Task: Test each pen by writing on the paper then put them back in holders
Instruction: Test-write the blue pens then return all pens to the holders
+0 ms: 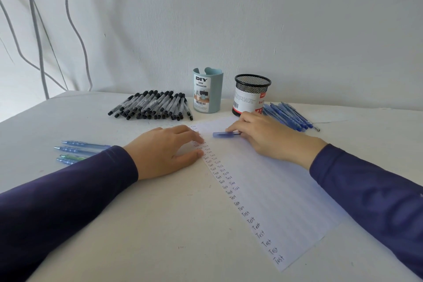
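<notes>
A white table (160, 236) meets a white wall (297, 18); left to right lie four blue pens (77, 151), a heap of black pens (153, 105), a teal holder (207, 90), a mesh holder (251, 94) and more blue pens (288, 115). The left hand (164, 153) lies flat, fingers straight, on the paper's (274, 190) left edge. The right hand (263, 137) pinches a pen (223, 134), which lies on the paper at the hand's 9 o'clock, 6 o'clock of the holders.
</notes>
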Demonstrator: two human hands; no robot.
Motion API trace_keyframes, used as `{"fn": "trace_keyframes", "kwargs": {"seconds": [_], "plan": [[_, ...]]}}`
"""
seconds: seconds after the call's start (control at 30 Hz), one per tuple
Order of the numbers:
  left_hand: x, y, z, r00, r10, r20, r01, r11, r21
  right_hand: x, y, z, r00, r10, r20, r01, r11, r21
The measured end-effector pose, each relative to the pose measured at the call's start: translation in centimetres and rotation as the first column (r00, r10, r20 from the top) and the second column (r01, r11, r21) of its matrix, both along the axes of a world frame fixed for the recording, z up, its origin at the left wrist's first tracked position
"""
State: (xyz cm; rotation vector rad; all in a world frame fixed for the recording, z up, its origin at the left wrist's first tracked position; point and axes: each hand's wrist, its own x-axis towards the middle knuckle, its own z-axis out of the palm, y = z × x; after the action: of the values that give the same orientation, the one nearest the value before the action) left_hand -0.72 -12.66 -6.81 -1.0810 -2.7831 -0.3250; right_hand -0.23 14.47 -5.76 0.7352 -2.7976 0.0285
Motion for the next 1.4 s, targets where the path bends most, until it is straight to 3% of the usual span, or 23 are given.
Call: {"fn": "trace_keyframes", "kwargs": {"seconds": [0.13,0.23,0.3,0.37,0.43,0.5,0.57,0.7,0.83,0.93,1.03,1.1,1.2,1.4], "plan": [[-0.1,-0.1,0.0,1.0,-0.009,0.005,0.009,1.0,0.008,0.3,0.9,0.1,0.996,0.03,-0.084,-0.041,0.99,-0.136],[0.0,-0.1,0.0,1.0,-0.013,0.002,0.013,1.0,0.014,1.1,0.7,2.9,0.997,-0.073,0.026,0.077,0.881,-0.467],[0.0,-0.1,0.0,1.0,-0.012,0.003,0.012,1.0,0.007,1.9,0.3,5.2,0.957,-0.085,0.279,0.266,0.645,-0.716],[0.0,-0.1,0.0,1.0,-0.007,0.0,0.007,1.0,-0.003,2.5,0.1,6.8,0.858,0.14,0.494,0.436,0.311,-0.844],[0.0,-0.1,0.0,1.0,-0.001,0.0,0.001,1.0,-0.008,2.9,0.2,7.5,0.736,0.363,0.572,0.562,0.145,-0.814],[0.0,-0.2,-0.1,1.0,0.0,0.0,0.0,1.0,-0.007,3.0,0.4,7.3,0.627,0.476,0.616,0.667,0.08,-0.741],[-0.1,-0.2,-0.2,1.0,0.0,0.003,0.0,1.0,-0.003,3.1,0.6,7.0,0.58,0.519,0.628,0.738,-0.007,-0.675],[-0.1,-0.1,0.0,1.0,0.0,0.008,0.0,1.0,-0.014,3.3,1.4,7.5,0.612,0.473,0.634,0.767,-0.159,-0.621],[0.0,-0.2,0.0,1.0,-0.004,0.014,0.004,1.0,-0.007,3.4,2.5,8.8,0.683,0.349,0.642,0.728,-0.245,-0.641],[-0.1,-0.3,-0.1,1.0,-0.006,0.015,0.006,1.0,0.0,2.7,4.1,9.3,0.717,0.272,0.642,0.697,-0.261,-0.668],[-0.1,-0.2,-0.1,1.0,-0.012,0.015,0.012,1.0,0.002,1.1,5.7,8.5,0.731,0.113,0.673,0.681,-0.184,-0.708],[-0.1,-0.2,-0.1,1.0,-0.009,0.021,0.009,1.0,-0.001,-0.1,6.2,7.6,0.743,-0.121,0.658,0.658,-0.049,-0.751],[-0.2,-0.3,-0.2,1.0,-0.015,0.014,0.015,1.0,-0.008,-1.8,6.7,6.3,0.741,-0.451,0.498,0.637,0.236,-0.734],[-0.2,-0.3,-0.2,1.0,-0.02,0.003,0.02,1.0,-0.005,-3.8,7.2,3.9,0.717,-0.652,0.245,0.614,0.426,-0.664]]}}
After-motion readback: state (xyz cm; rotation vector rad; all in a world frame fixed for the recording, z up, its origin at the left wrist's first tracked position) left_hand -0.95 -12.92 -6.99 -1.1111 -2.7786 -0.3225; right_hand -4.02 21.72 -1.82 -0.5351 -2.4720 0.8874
